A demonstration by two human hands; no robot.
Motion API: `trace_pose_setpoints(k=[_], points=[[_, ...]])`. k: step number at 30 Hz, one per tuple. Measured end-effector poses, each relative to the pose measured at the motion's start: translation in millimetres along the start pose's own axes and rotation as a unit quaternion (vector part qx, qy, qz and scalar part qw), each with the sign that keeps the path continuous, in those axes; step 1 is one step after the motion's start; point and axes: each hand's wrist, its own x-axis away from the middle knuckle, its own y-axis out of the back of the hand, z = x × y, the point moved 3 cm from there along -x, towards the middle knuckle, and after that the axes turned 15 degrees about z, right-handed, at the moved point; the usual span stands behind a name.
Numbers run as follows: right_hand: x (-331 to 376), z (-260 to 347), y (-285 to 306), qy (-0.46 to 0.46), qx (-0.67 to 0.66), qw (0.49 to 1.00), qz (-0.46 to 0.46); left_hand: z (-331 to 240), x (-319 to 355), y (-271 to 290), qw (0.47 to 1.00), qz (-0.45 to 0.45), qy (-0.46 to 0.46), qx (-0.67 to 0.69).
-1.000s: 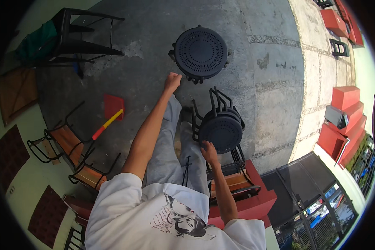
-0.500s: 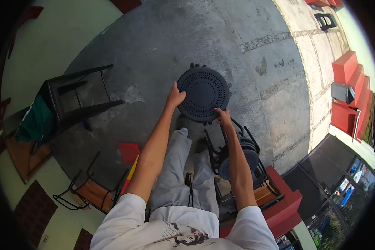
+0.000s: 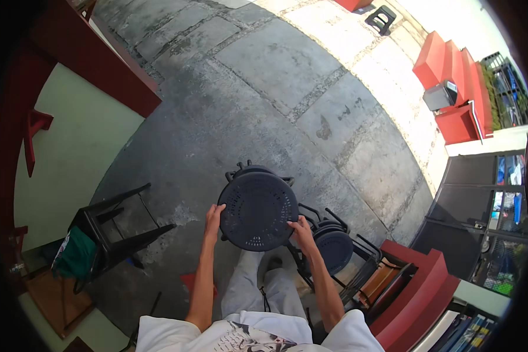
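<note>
We look straight down on a wide grey concrete pavement (image 3: 287, 76), cracked into large slabs. Along the upper right edge stand long red cabinets (image 3: 452, 70), blocky and plain, with a small grey box (image 3: 437, 97) resting against them. At lower right a red counter (image 3: 428, 287) angles in, beside a dark glass-fronted display case (image 3: 481, 217) holding small coloured packages too tiny to make out. At left, a pale green wall (image 3: 70, 152) framed in red, and a black square metal stand (image 3: 114, 226) with a green cloth (image 3: 73, 258) draped over its lower part. A small black stool (image 3: 381, 17) sits far off at the top.

In the centre we hold a black round stool (image 3: 257, 210), seat up, its perforated disc facing us, raised above our grey-trousered legs. Our left hand (image 3: 213, 220) grips the seat's left rim, fingers curled around the edge. Our right hand (image 3: 302, 229) clasps the lower right rim the same way. Just to the right stands a stack of black stools (image 3: 333, 246).
</note>
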Motion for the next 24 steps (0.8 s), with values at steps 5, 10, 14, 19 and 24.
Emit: trace_pose_setpoints(k=[5, 10, 14, 19, 24], points=[[71, 4, -35, 0.122, 0.040, 0.992, 0.018, -34, 87, 13, 0.992, 0.051, -0.031, 0.111], [140, -13, -46, 0.193, 0.029, 0.981, 0.008, -90, 131, -13, 0.969, 0.194, -0.042, 0.144], [206, -32, -38, 0.225, 0.073, 0.970, -0.049, -123, 179, -62, 0.946, 0.303, -0.030, 0.113], [270, -82, -23, 0.153, 0.110, 0.975, -0.114, -137, 224, -105, 0.920, 0.196, -0.275, -0.199], [345, -137, -28, 0.267, -0.014, 0.937, -0.224, -101, 201, -146, 0.926, 0.375, -0.041, -0.022]])
